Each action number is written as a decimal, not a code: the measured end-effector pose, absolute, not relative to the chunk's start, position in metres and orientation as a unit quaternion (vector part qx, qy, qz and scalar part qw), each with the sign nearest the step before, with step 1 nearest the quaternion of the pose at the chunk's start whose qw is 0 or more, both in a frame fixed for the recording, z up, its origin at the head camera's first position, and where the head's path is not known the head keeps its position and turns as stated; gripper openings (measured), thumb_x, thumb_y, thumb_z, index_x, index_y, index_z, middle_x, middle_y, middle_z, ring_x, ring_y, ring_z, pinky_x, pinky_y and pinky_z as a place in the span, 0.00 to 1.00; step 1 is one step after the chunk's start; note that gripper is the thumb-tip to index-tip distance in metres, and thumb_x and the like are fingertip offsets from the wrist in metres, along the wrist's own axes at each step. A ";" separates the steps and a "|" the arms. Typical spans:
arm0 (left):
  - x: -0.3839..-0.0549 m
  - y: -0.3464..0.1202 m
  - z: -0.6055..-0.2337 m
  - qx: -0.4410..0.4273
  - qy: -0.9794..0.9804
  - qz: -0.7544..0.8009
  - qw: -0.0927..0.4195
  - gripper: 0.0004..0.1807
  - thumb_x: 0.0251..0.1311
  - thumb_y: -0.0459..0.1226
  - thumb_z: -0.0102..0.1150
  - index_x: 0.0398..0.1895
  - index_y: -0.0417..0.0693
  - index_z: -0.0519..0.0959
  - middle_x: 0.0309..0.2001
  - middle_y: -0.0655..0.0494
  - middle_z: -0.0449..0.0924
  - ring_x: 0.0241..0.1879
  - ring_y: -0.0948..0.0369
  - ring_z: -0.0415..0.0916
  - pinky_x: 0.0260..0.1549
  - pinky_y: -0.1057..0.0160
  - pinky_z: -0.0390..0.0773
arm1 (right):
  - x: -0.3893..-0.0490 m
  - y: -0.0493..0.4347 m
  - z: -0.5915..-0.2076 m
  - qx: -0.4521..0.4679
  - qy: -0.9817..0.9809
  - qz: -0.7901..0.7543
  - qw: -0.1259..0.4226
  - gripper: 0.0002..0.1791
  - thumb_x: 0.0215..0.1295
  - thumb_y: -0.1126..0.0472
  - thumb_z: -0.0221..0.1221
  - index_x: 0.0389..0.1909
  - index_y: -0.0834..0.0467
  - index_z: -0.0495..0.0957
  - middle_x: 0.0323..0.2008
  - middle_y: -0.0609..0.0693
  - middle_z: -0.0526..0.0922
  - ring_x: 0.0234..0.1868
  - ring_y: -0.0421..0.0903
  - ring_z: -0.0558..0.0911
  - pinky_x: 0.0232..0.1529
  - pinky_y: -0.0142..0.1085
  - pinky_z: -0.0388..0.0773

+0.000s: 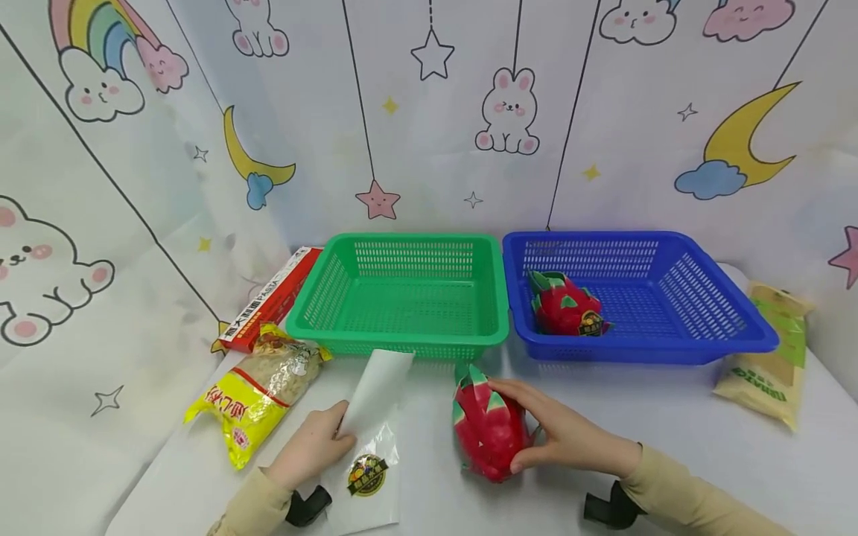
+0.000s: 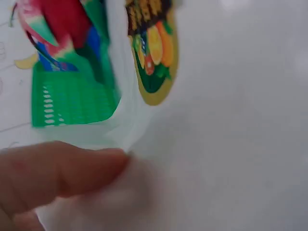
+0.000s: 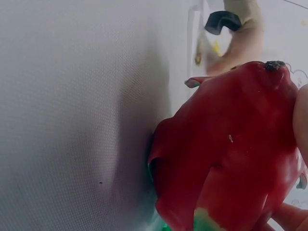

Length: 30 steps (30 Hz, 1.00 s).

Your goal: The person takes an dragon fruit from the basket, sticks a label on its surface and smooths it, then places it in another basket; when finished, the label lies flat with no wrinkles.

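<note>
My left hand [image 1: 313, 448] pinches the edge of a flat plastic bag [image 1: 382, 391], clear at the front with a white back panel. A round black-and-gold fruit sticker [image 1: 367, 475] is on its lower part, seen close up in the left wrist view. To the right of the bag, my right hand [image 1: 570, 432] grips a red dragon fruit [image 1: 488, 428] from its right side, thumb near the lower end and fingers near the top. Its green-tipped leaves point toward the baskets. In the right wrist view the dragon fruit [image 3: 226, 144] fills much of the picture, close over the white table.
A green basket [image 1: 398, 347] stands at the back, beside a blue basket [image 1: 643, 351] holding another stickered dragon fruit [image 1: 566, 307]. On the left lie a yellow food bag [image 1: 261, 387] and a red pasta box [image 1: 271, 298]. A tan-and-green packet [image 1: 771, 357] lies far right.
</note>
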State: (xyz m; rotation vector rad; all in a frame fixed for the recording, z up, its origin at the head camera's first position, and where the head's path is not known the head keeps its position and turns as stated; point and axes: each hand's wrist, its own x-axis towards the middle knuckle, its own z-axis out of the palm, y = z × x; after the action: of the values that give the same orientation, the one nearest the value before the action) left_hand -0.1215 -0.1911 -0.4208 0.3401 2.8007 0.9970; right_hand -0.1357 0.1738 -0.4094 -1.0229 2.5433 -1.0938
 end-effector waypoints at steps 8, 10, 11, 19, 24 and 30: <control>-0.114 -0.172 -0.396 0.134 0.888 0.438 0.052 0.22 0.56 0.33 0.57 0.56 0.41 0.71 0.48 0.42 0.80 0.44 0.53 0.79 0.34 0.63 0.79 | -0.137 0.174 -0.408 -0.350 0.861 -0.360 0.086 0.52 0.44 0.41 0.67 0.70 0.48 0.52 0.64 0.50 0.63 0.59 0.52 0.69 0.44 0.38 0.79; -0.113 -0.167 -0.392 0.111 0.875 0.469 0.040 0.22 0.56 0.33 0.57 0.56 0.41 0.71 0.49 0.42 0.79 0.46 0.53 0.78 0.37 0.61 0.79 | -0.137 0.174 -0.408 -0.352 0.861 -0.358 0.085 0.52 0.44 0.41 0.67 0.70 0.48 0.52 0.64 0.50 0.63 0.59 0.52 0.69 0.44 0.38 0.79; -0.113 -0.164 -0.390 0.099 0.868 0.485 0.036 0.22 0.56 0.32 0.57 0.56 0.40 0.71 0.50 0.42 0.78 0.47 0.53 0.77 0.39 0.60 0.78 | -0.137 0.174 -0.408 -0.352 0.861 -0.357 0.085 0.52 0.44 0.41 0.67 0.70 0.48 0.52 0.63 0.50 0.63 0.59 0.52 0.69 0.44 0.38 0.79; -0.113 -0.148 -0.384 0.010 0.811 0.585 0.025 0.19 0.56 0.31 0.57 0.52 0.38 0.73 0.50 0.42 0.78 0.46 0.53 0.77 0.40 0.55 0.79 | -0.137 0.174 -0.404 -0.357 0.864 -0.344 0.092 0.50 0.48 0.39 0.64 0.70 0.48 0.52 0.64 0.49 0.63 0.61 0.53 0.67 0.45 0.41 0.79; -0.114 -0.139 -0.380 0.016 0.790 0.613 0.024 0.18 0.56 0.31 0.57 0.51 0.36 0.73 0.49 0.42 0.78 0.45 0.55 0.76 0.41 0.57 0.77 | -0.138 0.172 -0.396 -0.344 0.867 -0.348 0.093 0.41 0.54 0.41 0.61 0.68 0.48 0.57 0.66 0.50 0.61 0.64 0.56 0.65 0.46 0.49 0.78; -0.114 -0.128 -0.379 0.033 0.778 0.627 0.034 0.18 0.56 0.30 0.56 0.51 0.36 0.74 0.48 0.42 0.78 0.45 0.55 0.76 0.42 0.59 0.77 | -0.139 0.165 -0.383 -0.355 0.870 -0.337 0.054 0.35 0.57 0.42 0.60 0.63 0.49 0.65 0.65 0.47 0.63 0.64 0.51 0.65 0.52 0.50 0.74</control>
State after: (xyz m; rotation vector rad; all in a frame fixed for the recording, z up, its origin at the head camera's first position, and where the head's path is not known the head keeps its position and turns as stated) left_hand -0.1141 -0.1277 -0.3788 0.1017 2.3913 1.9269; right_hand -0.1394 0.1646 -0.3832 -1.0781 2.6432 -1.0241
